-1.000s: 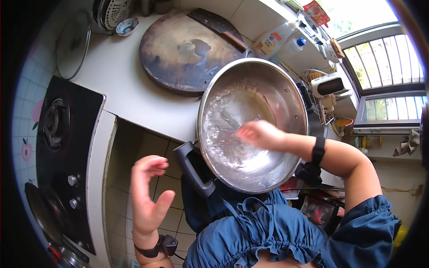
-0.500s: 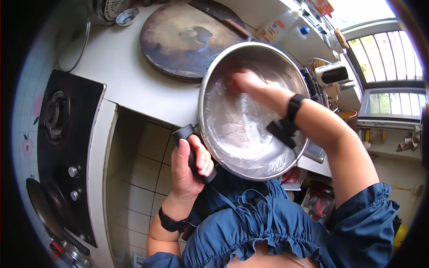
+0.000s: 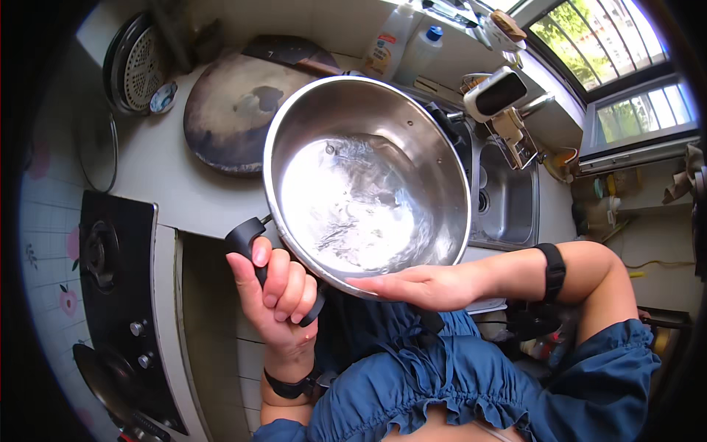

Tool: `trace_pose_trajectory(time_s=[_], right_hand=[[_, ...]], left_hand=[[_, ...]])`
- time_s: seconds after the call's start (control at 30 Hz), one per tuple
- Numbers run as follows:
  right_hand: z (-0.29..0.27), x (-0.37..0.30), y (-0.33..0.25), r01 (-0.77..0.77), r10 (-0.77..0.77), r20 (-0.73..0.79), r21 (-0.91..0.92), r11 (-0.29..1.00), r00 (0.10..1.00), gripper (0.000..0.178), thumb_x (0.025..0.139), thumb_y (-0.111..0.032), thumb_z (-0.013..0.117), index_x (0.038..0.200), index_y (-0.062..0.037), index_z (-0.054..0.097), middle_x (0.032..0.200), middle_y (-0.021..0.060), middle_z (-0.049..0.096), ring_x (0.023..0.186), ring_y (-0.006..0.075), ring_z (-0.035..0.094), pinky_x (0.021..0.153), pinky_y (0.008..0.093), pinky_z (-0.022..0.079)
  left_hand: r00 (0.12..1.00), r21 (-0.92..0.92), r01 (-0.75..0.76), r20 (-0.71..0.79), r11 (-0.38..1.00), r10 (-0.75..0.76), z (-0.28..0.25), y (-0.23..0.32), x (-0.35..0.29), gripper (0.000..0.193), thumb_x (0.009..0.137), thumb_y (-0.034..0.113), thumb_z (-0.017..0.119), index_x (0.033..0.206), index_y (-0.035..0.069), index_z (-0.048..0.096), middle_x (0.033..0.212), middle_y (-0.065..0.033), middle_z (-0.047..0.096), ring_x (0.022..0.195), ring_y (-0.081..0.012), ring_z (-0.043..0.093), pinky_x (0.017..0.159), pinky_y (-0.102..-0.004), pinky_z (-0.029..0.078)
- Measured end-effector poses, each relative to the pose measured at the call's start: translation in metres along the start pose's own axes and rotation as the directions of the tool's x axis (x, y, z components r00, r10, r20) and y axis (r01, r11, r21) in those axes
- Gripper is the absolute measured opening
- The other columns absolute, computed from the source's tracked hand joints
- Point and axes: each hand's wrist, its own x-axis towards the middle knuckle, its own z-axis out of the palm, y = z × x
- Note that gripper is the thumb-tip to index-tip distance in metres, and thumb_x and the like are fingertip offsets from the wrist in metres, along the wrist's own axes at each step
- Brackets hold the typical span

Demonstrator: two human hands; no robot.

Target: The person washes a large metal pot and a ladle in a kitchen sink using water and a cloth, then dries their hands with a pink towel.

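Observation:
A large, shiny steel pot [image 3: 436, 195] is held up in front of me, tilted so that its inside shows. Clear water [image 3: 346, 221] glints across the bottom, with bright reflections. My left hand [image 3: 283, 295] is wrapped round the pot's black loop handle [image 3: 243, 237] at the near left. Against the near rim lies my right hand [image 3: 431, 287], its fingers stretched out flat and touching the pot; some fingers are hidden under the palm's edge. The far-side handle is mostly out of sight.
Behind the pot, a cleaver [image 3: 283, 51] lies on a round chopping board [image 3: 221, 118]. The steel sink [image 3: 526, 202] is at the right, below the barred window. A black gas stove [image 3: 125, 295] with a frying pan [image 3: 99, 376] stands left. Bottles [image 3: 387, 44] line the back.
My right hand has come out of the pot's inside and now rests flat on its near rim. The view has shifted, bringing the sink into sight. My left hand keeps its hold.

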Motion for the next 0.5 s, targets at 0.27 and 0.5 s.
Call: trace_pose_trajectory(time_s=[0.27, 0.5], right_hand=[[-0.141, -0.051, 0.095, -0.081, -0.171, -0.119, -0.974, 0.213, 0.978, 0.042, 0.085, -0.033, 0.034, 0.114, -0.0069, 0.049, 0.127, 0.0157, 0.037, 0.123, 0.0253, 0.027, 0.102, 0.0427, 0.012], [-0.159, -0.027, 0.162, 0.137, -0.36, -0.67, -0.362, 0.922, 0.649, 0.05, 0.083, -0.023, 0.044, 0.12, 0.008, 0.03, 0.118, 0.031, 0.037, 0.109, 0.0374, 0.04, 0.094, 0.0371, 0.031]], left_hand=[[0.996, 0.19, -0.082, -0.004, 0.978, 0.084, 0.049, -0.048, 0.01, 0.028, 0.091, 0.033, 0.032, 0.083, 0.007, 0.037, 0.05, 0.0026, 0.029, 0.034, -0.0046, 0.025, 0.029, -0.0171, 0.025], [0.988, 0.278, -0.154, 0.035, 0.948, 0.15, 0.066, -0.085, 0.015, 0.031, 0.091, 0.034, 0.03, 0.084, 0.005, 0.037, 0.051, 0.0017, 0.03, 0.037, -0.0061, 0.028, 0.031, -0.0187, 0.026]])
